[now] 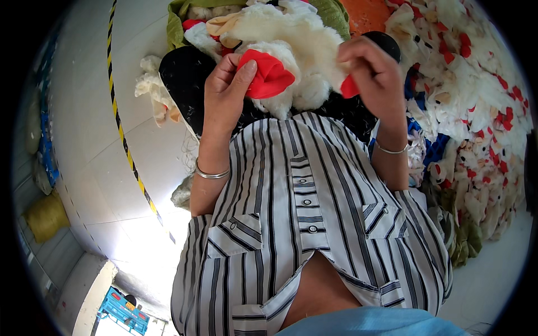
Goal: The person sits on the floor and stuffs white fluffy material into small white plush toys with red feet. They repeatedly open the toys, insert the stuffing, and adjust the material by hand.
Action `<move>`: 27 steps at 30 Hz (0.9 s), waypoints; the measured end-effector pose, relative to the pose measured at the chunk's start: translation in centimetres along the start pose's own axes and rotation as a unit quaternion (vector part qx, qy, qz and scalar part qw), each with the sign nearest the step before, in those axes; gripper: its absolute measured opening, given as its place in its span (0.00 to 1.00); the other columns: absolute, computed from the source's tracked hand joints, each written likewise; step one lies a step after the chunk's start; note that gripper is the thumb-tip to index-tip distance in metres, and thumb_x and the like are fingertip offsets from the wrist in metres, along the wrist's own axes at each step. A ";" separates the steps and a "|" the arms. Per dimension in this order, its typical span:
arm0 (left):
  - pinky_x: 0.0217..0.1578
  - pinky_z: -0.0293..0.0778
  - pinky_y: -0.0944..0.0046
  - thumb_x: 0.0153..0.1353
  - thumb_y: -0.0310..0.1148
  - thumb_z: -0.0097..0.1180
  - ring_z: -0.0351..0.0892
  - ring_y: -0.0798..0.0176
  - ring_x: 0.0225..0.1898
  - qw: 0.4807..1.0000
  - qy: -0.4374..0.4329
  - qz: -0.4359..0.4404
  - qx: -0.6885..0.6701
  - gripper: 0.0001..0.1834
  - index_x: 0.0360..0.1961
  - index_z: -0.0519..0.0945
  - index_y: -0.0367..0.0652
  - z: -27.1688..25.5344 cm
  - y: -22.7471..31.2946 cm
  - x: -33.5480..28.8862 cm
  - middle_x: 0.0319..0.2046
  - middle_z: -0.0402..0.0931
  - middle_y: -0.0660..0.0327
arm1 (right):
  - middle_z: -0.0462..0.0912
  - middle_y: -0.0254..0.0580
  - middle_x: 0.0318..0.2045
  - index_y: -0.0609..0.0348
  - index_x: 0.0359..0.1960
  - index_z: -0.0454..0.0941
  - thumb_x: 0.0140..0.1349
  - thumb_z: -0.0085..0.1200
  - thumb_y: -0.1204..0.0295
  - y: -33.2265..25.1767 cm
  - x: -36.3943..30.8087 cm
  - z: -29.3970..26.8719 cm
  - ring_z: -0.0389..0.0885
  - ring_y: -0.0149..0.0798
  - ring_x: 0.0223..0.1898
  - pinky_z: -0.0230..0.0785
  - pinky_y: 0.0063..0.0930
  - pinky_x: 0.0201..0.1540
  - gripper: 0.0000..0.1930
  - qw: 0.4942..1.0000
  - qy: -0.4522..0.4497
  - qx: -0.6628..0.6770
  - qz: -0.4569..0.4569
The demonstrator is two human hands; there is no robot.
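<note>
A folded piece of red fabric [270, 75] is pinched between the thumb and fingers of my left hand [227, 84], above my lap. To the right, my right hand [372, 70] is raised with its fingers bent and slightly blurred. A second, smaller bit of red fabric [349, 87] shows at its fingertips, partly hidden behind the thumb. Under and beyond both hands lies a heap of cream-white plush fabric [297, 36], spread over my dark-clothed knees. One fluffy white piece [311, 92] hangs down between the hands.
An olive-green sack [178, 22] edges the plush heap. A large pile of white plush and red scraps [471, 112] covers the right side, with a blue crate [436, 150] partly under it. White scraps [154, 84] lie on the tiled floor [89, 162], near a yellow-black tape line [119, 126].
</note>
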State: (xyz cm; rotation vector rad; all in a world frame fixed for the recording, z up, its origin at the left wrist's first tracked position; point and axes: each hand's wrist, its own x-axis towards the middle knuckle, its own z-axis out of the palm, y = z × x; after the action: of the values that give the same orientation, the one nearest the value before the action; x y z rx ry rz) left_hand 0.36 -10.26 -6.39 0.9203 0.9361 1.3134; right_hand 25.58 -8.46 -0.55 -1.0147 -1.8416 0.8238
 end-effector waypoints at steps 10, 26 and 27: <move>0.38 0.71 0.76 0.67 0.34 0.56 0.76 0.77 0.34 1.000 0.006 0.001 -0.028 0.11 0.40 0.79 0.35 1.3 0.8 0.2 0.33 0.80 0.64 | 0.76 0.37 0.35 0.57 0.38 0.78 0.51 0.66 0.72 -1.9 0.1 4.7 0.80 0.35 0.31 0.73 0.24 0.33 0.13 0.995 -0.090 -0.037 -0.011; 0.43 0.75 0.72 0.57 0.21 0.61 0.77 0.75 0.40 0.985 -0.101 0.052 0.128 0.14 0.46 0.77 0.40 1.8 0.6 -0.7 0.38 0.78 0.66 | 0.76 0.39 0.29 0.66 0.36 0.74 0.53 0.59 0.81 -0.6 -0.6 5.0 0.74 0.29 0.26 0.70 0.20 0.32 0.10 0.995 -0.073 0.041 0.058; 0.43 0.75 0.73 0.57 0.21 0.62 0.77 0.75 0.39 0.989 -0.092 0.051 0.103 0.13 0.44 0.77 0.40 1.9 0.3 -0.7 0.37 0.78 0.67 | 0.75 0.39 0.29 0.66 0.37 0.74 0.53 0.59 0.81 -0.5 -0.6 5.0 0.74 0.29 0.26 0.70 0.20 0.32 0.10 0.994 -0.075 0.051 0.057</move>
State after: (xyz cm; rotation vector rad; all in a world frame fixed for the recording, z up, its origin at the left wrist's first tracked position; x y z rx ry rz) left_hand 1.97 -10.95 -5.38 1.2416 0.8999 1.2089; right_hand 21.10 -9.92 -2.49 -1.0247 -1.8586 1.0782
